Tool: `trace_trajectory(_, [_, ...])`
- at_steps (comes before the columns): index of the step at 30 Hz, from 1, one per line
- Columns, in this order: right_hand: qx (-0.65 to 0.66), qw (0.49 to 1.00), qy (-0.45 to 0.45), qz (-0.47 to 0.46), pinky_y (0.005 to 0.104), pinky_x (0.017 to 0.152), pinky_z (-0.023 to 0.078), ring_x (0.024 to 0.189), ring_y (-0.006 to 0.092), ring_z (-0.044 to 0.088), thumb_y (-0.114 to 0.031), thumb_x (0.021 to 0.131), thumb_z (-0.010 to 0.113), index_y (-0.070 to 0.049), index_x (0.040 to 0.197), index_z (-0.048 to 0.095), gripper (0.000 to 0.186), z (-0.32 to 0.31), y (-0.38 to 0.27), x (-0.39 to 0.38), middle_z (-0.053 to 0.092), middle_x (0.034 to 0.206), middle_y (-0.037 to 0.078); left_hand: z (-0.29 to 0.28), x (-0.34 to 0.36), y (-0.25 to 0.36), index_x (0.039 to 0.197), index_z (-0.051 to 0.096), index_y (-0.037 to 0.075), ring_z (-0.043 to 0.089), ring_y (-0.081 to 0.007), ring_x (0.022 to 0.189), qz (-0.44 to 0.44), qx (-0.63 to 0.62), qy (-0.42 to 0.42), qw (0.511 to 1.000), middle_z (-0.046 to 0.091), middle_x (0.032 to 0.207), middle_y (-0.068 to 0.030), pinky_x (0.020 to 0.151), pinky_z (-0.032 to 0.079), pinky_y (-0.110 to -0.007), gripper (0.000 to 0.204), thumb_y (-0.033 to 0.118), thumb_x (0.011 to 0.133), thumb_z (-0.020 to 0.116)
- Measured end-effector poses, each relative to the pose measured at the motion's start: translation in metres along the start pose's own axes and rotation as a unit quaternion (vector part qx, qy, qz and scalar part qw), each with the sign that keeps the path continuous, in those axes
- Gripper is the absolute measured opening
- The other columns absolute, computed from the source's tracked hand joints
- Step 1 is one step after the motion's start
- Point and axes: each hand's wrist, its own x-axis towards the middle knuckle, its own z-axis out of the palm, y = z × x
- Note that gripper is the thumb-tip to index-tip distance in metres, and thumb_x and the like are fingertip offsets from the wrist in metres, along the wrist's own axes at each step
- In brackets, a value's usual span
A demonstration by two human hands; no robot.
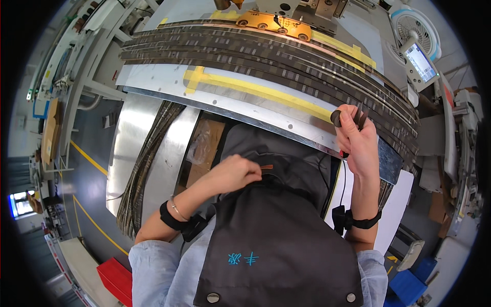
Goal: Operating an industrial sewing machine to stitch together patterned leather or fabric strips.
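Note:
My left hand (236, 173) is held over my dark apron (245, 215), its fingers curled together. A short orange-brown strip (266, 167) shows just beyond its fingertips; I cannot tell whether they pinch it. My right hand (355, 135) is raised at the front edge of the worktable, closed round a dark tool (360, 115) with slim prongs pointing up. A dark rounded end (336, 118) shows by its thumb, and a small red bit (343, 154) below the palm. Beyond it, long dark patterned strips (245, 53) lie side by side across the table.
Yellow tape (255, 89) marks the pale tabletop. A machine with an orange roller guide (274, 26) stands over the strips. More strips (148, 158) hang over the metal sheet at left. A fan (414, 30) and a control screen (420, 62) are at far right.

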Motion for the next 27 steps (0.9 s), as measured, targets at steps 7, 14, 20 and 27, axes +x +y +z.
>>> trace_trajectory(7, [-0.122,0.992,-0.001,0.031,0.019,0.041,0.022,0.048,-0.0015,0.03,-0.022,0.091,0.065,-0.003,0.095,0.061,0.021,-0.006,0.005,0.013,0.047,0.064,-0.009,0.047,0.008,-0.029,0.097,0.07,0.007,0.066,-0.0321,0.078,-0.006,0.243,-0.117,0.963,0.069,0.087,-0.0097,0.068,0.053,-0.041,0.019,0.009,0.083,0.057])
trace_trajectory(14, [-0.218,0.973,0.057,0.049,0.0223,0.049,0.039,0.056,0.0049,0.045,-0.023,0.088,0.069,-0.001,0.087,0.061,0.023,-0.022,0.003,0.033,0.054,0.064,-0.003,0.05,0.013,-0.03,0.109,0.066,0.008,0.066,-0.0298,0.091,0.103,0.148,-0.101,0.978,0.062,0.12,-0.0091,0.07,0.055,-0.041,0.027,0.006,0.084,0.054])
trace_trajectory(20, [-0.273,0.96,0.011,0.066,0.0218,0.047,0.034,0.051,0.0043,0.045,-0.021,0.087,0.068,-0.002,0.084,0.063,0.02,-0.023,0.003,0.039,0.055,0.061,-0.003,0.047,0.016,-0.038,0.097,0.064,0.01,0.069,-0.028,0.078,0.068,0.291,-0.173,0.939,0.07,0.086,-0.0081,0.064,0.055,-0.04,0.018,0.013,0.086,0.05])
trace_trajectory(27, [-0.325,0.944,0.038,0.045,0.0272,0.053,0.045,0.05,0.0107,0.056,-0.022,0.085,0.068,0.002,0.086,0.065,0.024,-0.024,0.003,0.039,0.061,0.059,0.004,0.052,0.018,-0.027,0.078,0.069,0.006,0.07,-0.0271,0.073,0.092,0.395,-0.189,0.895,0.07,0.076,-0.0109,0.062,0.056,-0.037,0.01,0.009,0.075,0.06])
